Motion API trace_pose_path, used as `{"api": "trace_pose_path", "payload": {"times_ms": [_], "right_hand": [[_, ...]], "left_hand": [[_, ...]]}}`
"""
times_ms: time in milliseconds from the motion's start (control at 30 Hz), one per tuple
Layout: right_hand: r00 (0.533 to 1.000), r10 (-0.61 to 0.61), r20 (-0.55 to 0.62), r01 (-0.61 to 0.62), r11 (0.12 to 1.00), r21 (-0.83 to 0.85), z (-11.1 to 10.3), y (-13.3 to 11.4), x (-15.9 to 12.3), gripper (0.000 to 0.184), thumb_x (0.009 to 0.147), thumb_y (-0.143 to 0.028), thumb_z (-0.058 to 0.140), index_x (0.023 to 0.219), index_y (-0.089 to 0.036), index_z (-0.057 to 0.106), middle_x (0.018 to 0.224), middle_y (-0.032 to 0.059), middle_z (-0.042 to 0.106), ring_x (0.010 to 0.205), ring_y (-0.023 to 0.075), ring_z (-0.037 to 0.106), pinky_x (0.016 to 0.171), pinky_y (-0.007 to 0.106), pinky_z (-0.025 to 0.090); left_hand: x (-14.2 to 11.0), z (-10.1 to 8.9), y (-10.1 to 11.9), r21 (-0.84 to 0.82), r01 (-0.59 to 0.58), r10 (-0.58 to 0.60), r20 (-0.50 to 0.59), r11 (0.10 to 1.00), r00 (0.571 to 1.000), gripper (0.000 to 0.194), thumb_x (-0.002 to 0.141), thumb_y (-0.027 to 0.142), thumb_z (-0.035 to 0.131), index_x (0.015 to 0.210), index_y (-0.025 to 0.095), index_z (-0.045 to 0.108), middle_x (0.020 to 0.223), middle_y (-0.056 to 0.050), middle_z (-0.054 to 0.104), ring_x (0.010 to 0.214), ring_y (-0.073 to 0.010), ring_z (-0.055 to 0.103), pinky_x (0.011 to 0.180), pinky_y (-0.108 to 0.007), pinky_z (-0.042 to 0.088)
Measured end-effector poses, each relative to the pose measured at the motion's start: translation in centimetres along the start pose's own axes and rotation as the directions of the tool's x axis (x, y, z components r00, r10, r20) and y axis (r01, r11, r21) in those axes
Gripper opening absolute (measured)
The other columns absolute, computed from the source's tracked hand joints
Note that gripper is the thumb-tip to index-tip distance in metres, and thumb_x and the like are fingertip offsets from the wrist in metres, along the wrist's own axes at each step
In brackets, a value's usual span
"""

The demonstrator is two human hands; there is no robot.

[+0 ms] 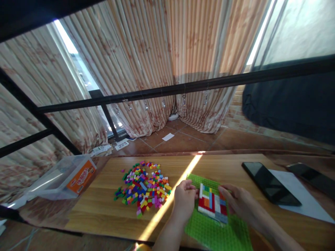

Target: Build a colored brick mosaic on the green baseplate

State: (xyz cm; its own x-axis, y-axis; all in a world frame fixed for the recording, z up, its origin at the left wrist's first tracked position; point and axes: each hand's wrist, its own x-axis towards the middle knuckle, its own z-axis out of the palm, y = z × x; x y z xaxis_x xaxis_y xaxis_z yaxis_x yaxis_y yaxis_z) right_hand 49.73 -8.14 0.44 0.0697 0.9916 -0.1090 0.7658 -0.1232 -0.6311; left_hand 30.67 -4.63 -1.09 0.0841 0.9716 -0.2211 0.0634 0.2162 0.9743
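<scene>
A flat block of coloured toy bricks (212, 205), in red, white, blue, orange, green and grey rows, lies on a green studded baseplate (222, 235). My left hand (184, 198) is at the block's left edge, palm partly up, fingers loosely bent and apart, nothing visible in them. From the other side, my right hand (239, 200) has its fingers closed on the block's upper right edge. Its fingertips partly cover the bricks there. Whether a loose brick is under them cannot be made out.
A spread of loose small bricks (146, 188) covers the left-middle of the wooden table (96, 205). A clear plastic box (59, 177) with an orange label stands at the left end. At right are a black phone (270, 184), white paper (295, 195) and another dark device (312, 177).
</scene>
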Motion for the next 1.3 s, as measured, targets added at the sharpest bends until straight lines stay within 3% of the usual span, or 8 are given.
{"api": "trace_pose_path", "payload": {"times_ms": [100, 200, 333, 467, 633, 867, 1067, 1300], "right_hand": [[0.983, -0.029, -0.180, 0.020, 0.998, -0.053, 0.0, 0.1, 0.2, 0.040, 0.087, -0.045, 0.034, 0.089, -0.020, 0.065, 0.065, 0.0051, 0.070, 0.061, 0.0215, 0.065, 0.058, 0.032, 0.046], [0.966, -0.065, -0.249, 0.068, 0.998, 0.005, -0.1, 0.5, 0.5, 0.036, 0.084, -0.044, 0.041, 0.094, -0.019, 0.065, 0.085, 0.0079, 0.072, 0.073, 0.0227, 0.067, 0.065, 0.034, 0.049], [0.973, -0.208, -0.101, 0.223, 0.960, 0.172, 0.3, 0.5, -0.4, 0.051, 0.074, -0.042, 0.059, 0.120, -0.021, 0.055, 0.116, 0.0095, 0.065, 0.101, 0.0242, 0.062, 0.085, 0.036, 0.049], [0.963, -0.264, 0.056, 0.256, 0.959, 0.118, 0.9, 0.4, -1.9, 0.087, 0.053, -0.024, 0.073, 0.134, -0.023, 0.042, 0.129, 0.0103, 0.056, 0.116, 0.0292, 0.053, 0.098, 0.043, 0.041], [0.964, -0.246, 0.102, 0.243, 0.969, 0.045, 1.1, 0.8, -2.2, 0.093, 0.050, -0.014, 0.065, 0.139, -0.021, 0.035, 0.136, 0.0127, 0.048, 0.124, 0.0298, 0.045, 0.104, 0.044, 0.034], [0.999, -0.039, 0.023, 0.040, 0.999, -0.015, 1.5, 1.4, -1.2, 0.094, 0.059, -0.024, 0.062, 0.142, -0.014, 0.020, 0.093, 0.0067, 0.066, 0.072, 0.0205, 0.063, 0.068, 0.035, 0.047], [0.997, -0.066, 0.049, 0.065, 0.998, 0.016, 1.7, 0.9, -0.8, 0.096, 0.061, -0.024, 0.063, 0.143, -0.014, 0.014, 0.065, -0.0063, 0.058, 0.057, 0.0151, 0.056, 0.056, 0.027, 0.040], [0.991, -0.083, 0.109, 0.065, 0.985, 0.158, 1.3, 1.0, -0.5, 0.081, 0.061, -0.023, 0.066, 0.135, -0.019, 0.032, 0.064, -0.0064, 0.058, 0.058, 0.0138, 0.055, 0.053, 0.025, 0.037]], "left_hand": [[0.2, 0.0, -0.1, -0.229, 0.081, -0.068, 0.067, 0.970, 0.995, 0.041, 0.070, 0.008, 0.049, 0.110, 0.010, 0.053, 0.102, -0.012, 0.063, 0.087, -0.0159, 0.065, 0.077, -0.028, 0.051], [-0.1, -0.2, 0.0, -0.246, 0.075, -0.045, 0.124, 0.966, 0.991, 0.048, 0.065, 0.006, 0.051, 0.113, 0.012, 0.053, 0.106, -0.011, 0.064, 0.094, -0.0176, 0.063, 0.082, -0.029, 0.050], [-1.0, -0.4, 0.3, -0.221, 0.022, 0.040, 0.273, 0.975, 0.961, 0.063, 0.062, 0.003, 0.054, 0.124, 0.015, 0.047, 0.122, -0.013, 0.059, 0.110, -0.0221, 0.057, 0.092, -0.035, 0.047], [-2.0, -0.6, 0.5, -0.085, -0.199, 0.217, 0.407, 0.976, 0.887, 0.075, 0.064, 0.002, 0.054, 0.135, 0.018, 0.037, 0.130, -0.010, 0.054, 0.118, -0.0207, 0.051, 0.104, -0.035, 0.038], [-2.2, -0.7, 0.0, 0.241, -0.415, 0.304, 0.391, 0.877, 0.869, 0.075, 0.069, 0.000, 0.043, 0.140, 0.023, 0.035, 0.127, -0.007, 0.056, 0.116, -0.0203, 0.051, 0.102, -0.033, 0.037], [-1.0, -0.4, 0.3, 0.584, -0.244, 0.261, 0.056, 0.775, 0.964, 0.047, 0.078, 0.016, 0.047, 0.124, 0.017, 0.052, 0.097, -0.010, 0.065, 0.090, -0.0239, 0.059, 0.081, -0.035, 0.044], [-1.7, -0.4, 1.0, 0.530, -0.278, 0.233, 0.151, 0.801, 0.961, 0.038, 0.083, 0.016, 0.036, 0.116, 0.018, 0.056, 0.096, -0.007, 0.066, 0.091, -0.0207, 0.059, 0.082, -0.033, 0.044], [-2.1, -0.4, 0.8, 0.490, -0.330, 0.258, 0.209, 0.807, 0.943, 0.031, 0.082, 0.027, 0.048, 0.110, 0.021, 0.058, 0.107, -0.006, 0.064, 0.100, -0.0205, 0.057, 0.090, -0.033, 0.043]]}}
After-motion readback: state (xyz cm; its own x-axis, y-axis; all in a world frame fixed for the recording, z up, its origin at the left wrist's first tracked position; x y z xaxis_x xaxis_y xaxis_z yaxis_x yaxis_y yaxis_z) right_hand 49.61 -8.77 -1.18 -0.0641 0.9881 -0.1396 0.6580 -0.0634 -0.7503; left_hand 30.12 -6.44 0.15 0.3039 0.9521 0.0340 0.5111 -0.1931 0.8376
